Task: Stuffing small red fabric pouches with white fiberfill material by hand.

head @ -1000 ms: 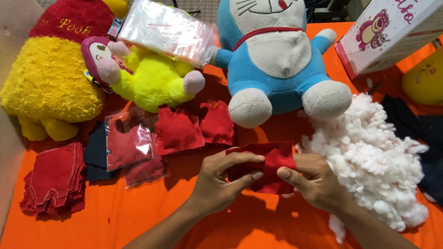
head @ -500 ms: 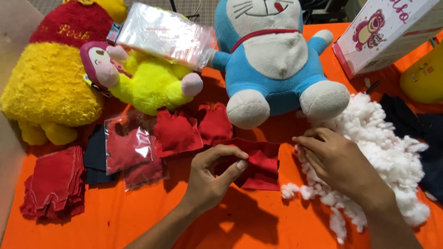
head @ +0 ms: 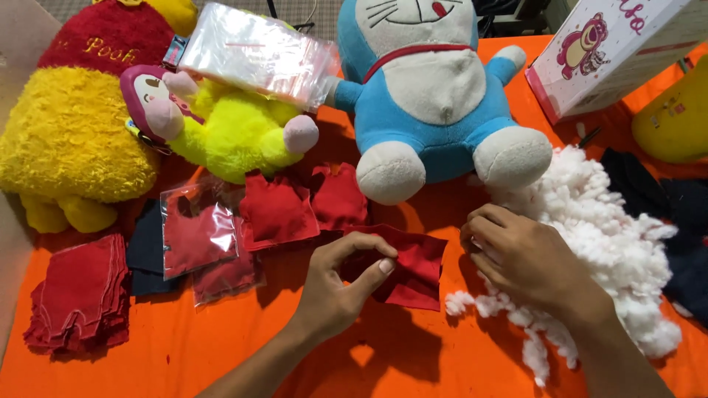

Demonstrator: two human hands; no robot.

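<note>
Left hand: the left hand [head: 332, 295] pinches the near edge of a red fabric piece [head: 413, 269] between thumb and forefinger, the other fingers curled over the cloth.
Right hand: the right hand [head: 520, 258] rests knuckles-up on the edge of a heap of white stuffing [head: 597, 243], fingers curled down into the fluff; whether they have closed on a tuft cannot be told from this angle.
Red fabric piece: it lies flat on the orange table cover [head: 184, 368], between the two hands and just in front of the blue plush cat [head: 435, 96], whose white feet sit close to its far edge.
Stuffing: the heap spreads to the right of the fabric, with loose wisps trailing down beside the right wrist.
Left of the scene: a stack of dark red cloth pieces [head: 77, 298] sits near the table's left edge; beside it lie clear bags holding red cloth [head: 199, 236] over a dark navy piece [head: 144, 247], and two more red sewn pieces [head: 276, 206] lie nearer the centre.
Back row: a large yellow plush bear in a red top [head: 66, 133], a bright yellow-green plush toy with a pink face [head: 221, 125], and an empty clear zip bag [head: 254, 51] resting on it.
Upper right: a white and pink box [head: 619, 51] printed with a cartoon bear, and a yellow object [head: 675, 118] at the frame's edge.
</note>
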